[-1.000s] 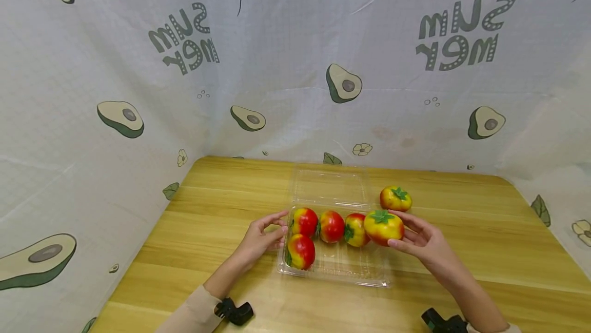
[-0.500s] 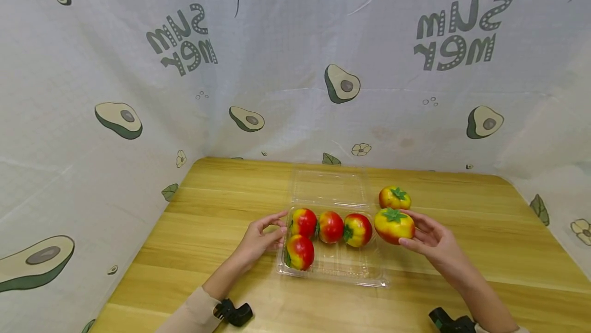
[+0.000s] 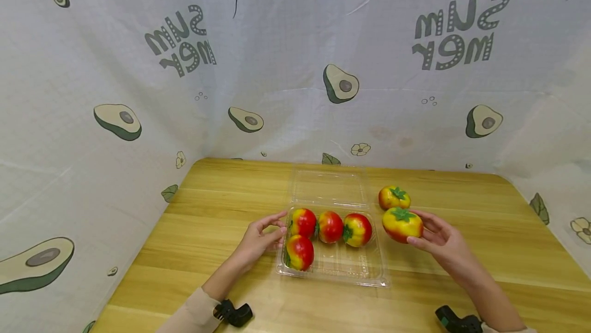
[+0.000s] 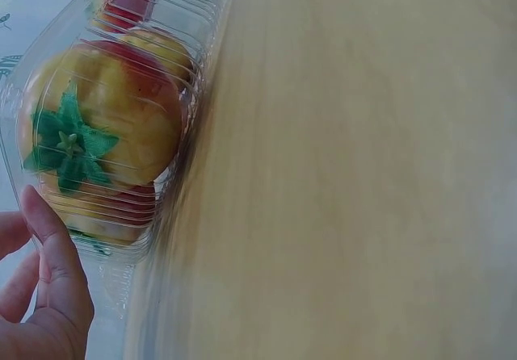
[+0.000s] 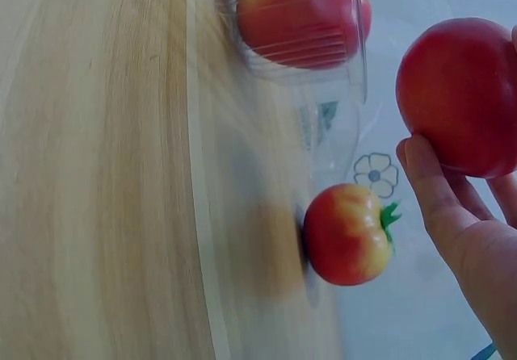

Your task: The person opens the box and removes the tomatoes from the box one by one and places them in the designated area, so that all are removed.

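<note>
My right hand (image 3: 445,240) holds a yellow-and-red persimmon (image 3: 402,224) by its right side, green leaves up, just right of a clear plastic box (image 3: 334,275). The right wrist view shows the red underside of this held persimmon (image 5: 460,98) clear of the table, with fingertips against it. At the box's left side, my left hand (image 3: 258,240) pinches the rim; in the left wrist view the thumb (image 4: 60,263) lies against it. Several persimmons sit in the box: a back row of three, including one persimmon (image 3: 358,230) at right, and another persimmon (image 3: 299,252) at front left.
A loose persimmon (image 3: 394,197) stands on the wooden table (image 3: 221,194) behind the held one. The box's clear lid (image 3: 330,187) lies folded open toward the back. A printed cloth (image 3: 295,66) hangs behind and beside the table.
My right hand has moved right with the persimmon, from over the box's right edge to beside it, uncovering the rightmost persimmon in the box. My left hand has stayed in place.
</note>
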Motion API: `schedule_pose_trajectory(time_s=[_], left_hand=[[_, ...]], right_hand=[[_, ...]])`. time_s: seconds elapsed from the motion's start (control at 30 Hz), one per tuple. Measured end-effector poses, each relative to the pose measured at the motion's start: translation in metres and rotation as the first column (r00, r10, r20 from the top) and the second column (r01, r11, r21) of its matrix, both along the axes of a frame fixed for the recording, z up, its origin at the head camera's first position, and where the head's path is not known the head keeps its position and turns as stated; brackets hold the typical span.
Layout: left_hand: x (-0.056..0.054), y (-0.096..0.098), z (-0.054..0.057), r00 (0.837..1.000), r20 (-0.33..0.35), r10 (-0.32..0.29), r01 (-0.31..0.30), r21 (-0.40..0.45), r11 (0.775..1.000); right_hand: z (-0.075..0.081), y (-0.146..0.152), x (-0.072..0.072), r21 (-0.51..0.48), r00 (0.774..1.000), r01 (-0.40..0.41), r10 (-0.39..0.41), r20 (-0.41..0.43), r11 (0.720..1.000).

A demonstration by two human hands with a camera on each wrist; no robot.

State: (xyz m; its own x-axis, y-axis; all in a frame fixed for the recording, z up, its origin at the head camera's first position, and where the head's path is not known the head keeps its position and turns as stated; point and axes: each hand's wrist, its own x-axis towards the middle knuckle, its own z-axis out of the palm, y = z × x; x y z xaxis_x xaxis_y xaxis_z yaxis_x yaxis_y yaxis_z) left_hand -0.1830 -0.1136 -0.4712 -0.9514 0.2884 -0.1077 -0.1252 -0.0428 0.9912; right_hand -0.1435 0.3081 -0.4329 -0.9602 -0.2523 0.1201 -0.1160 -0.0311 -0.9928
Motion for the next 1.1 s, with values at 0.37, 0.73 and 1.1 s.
schedule_pose_trajectory(time_s=[0.37,0.73,1.1], left_hand=[[0.001,0.000,-0.001,1.000,-0.001,0.006,-0.006,-0.005,1.000],[0.001,-0.001,-0.001,1.000,-0.003,0.008,-0.008,-0.010,1.000],[0.000,0.001,0.000,1.000,-0.004,0.005,-0.005,-0.003,1.000]], right_hand=[[-0.006,0.015,-0.002,-0.005,0.999,0.038,-0.038,0.011,0.999],[-0.008,0.030,-0.006,0.029,0.989,0.131,-0.133,0.066,0.991],[-0.010,0.046,-0.012,0.043,0.974,0.188,-0.192,0.119,0.981]])
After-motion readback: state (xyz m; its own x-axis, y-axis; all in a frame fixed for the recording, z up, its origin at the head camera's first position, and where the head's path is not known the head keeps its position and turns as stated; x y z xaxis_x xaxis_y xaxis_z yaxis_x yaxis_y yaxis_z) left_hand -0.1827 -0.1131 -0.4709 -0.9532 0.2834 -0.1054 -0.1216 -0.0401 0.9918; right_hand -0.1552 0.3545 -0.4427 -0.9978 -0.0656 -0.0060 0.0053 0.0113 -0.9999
